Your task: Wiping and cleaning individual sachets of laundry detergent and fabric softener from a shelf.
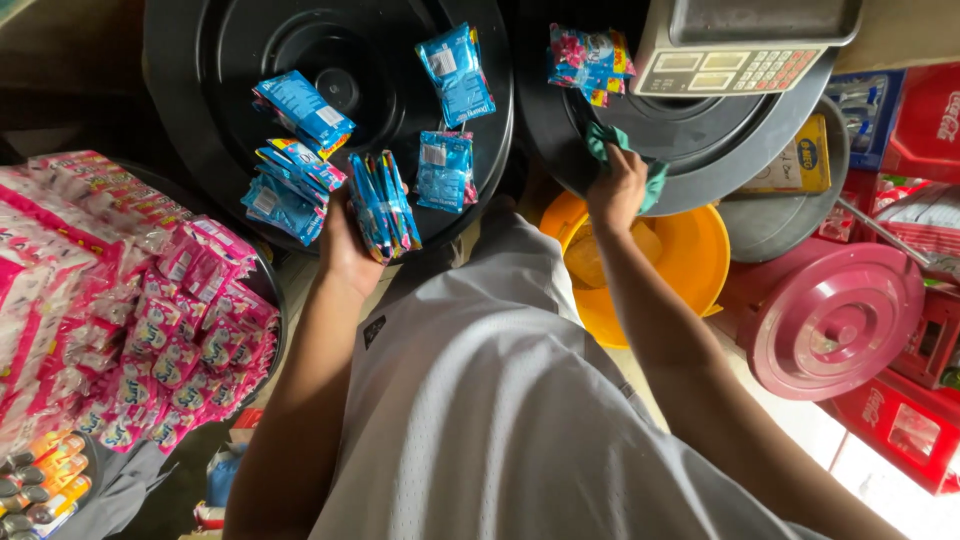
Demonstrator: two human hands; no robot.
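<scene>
Blue sachet packs (383,208): a stacked bundle stands on edge at the near rim of a large black drum lid (200,60). Left hand (345,245) is cupped around the bundle from below and the left side, fingers closed against it, holding it.

More loose blue packs lie flat on the same lid: one at upper left (302,110), a small overlapping pile at left (290,185), one near top centre (457,72), one just right of the held bundle (446,170). All well within the lid's edge except the left pile, which sits close to the rim.

Right hand (615,190) is closed on a green cloth (625,150), pressed against the near edge of a second black lid (700,150). Whether the cloth is flat on the surface or only bunched in the fist, cannot tell; the hand covers most of it.

On that second lid: a multicoloured pink-and-blue sachet bundle (590,60) at the far left, and a grey weighing scale (740,45) with keypad, just beside it.

Below the right hand, an orange bucket (690,260). Right of it, a pink round lid (830,320) and red crates (900,420). Far left, heaped strips of pink sachets (160,330).
</scene>
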